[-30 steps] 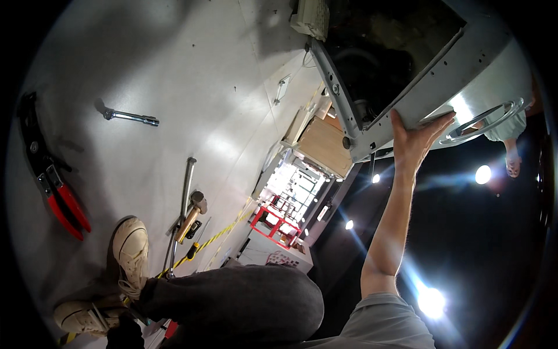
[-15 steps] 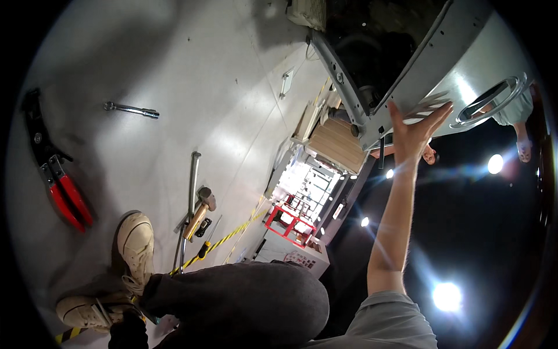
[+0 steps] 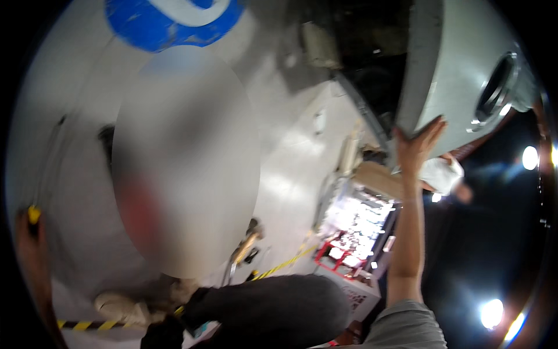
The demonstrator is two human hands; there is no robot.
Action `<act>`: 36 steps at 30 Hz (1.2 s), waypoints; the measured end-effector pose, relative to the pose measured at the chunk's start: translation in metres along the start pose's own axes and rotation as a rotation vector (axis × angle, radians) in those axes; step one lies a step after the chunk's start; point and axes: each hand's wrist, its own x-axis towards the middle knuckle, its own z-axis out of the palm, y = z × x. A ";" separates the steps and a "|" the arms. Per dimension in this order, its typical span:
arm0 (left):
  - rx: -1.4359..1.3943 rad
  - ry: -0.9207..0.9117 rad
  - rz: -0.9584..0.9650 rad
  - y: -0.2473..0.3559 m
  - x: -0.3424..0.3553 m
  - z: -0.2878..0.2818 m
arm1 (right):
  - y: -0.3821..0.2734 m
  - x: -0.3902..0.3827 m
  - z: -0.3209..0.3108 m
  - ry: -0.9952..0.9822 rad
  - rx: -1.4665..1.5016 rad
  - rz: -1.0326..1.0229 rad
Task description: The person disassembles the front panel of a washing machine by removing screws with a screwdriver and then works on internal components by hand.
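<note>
At the far left edge my left hand [image 3: 27,247] is closed around a long screwdriver [image 3: 34,214]; its yellow collar shows at the hand and its thin dark shaft points up over the floor. On the right, my right arm is stretched out. My right hand [image 3: 414,148] lies against the lower edge of a large grey metal vehicle panel [image 3: 453,87], fingers and thumb spread. A round rimmed opening [image 3: 497,87] sits in that panel, beyond my fingers. The middle left of the picture is smeared, with a red patch in it that I cannot make out.
A hammer [image 3: 247,244] lies on the floor, near yellow-and-black tape [image 3: 285,262]. A blue disc marking [image 3: 174,32] is at the top left. Another person in white [image 3: 443,174] is behind the panel. Farther off is a red frame [image 3: 340,250]. My shoe [image 3: 119,308] is at lower left.
My left hand has come into view at the left with the screwdriver. The view has shifted, moving the floor tools rightward. My right hand stays on the panel.
</note>
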 end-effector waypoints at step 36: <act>-0.020 0.189 0.146 0.010 -0.005 -0.022 | -0.264 -0.292 -0.037 -0.835 1.113 0.216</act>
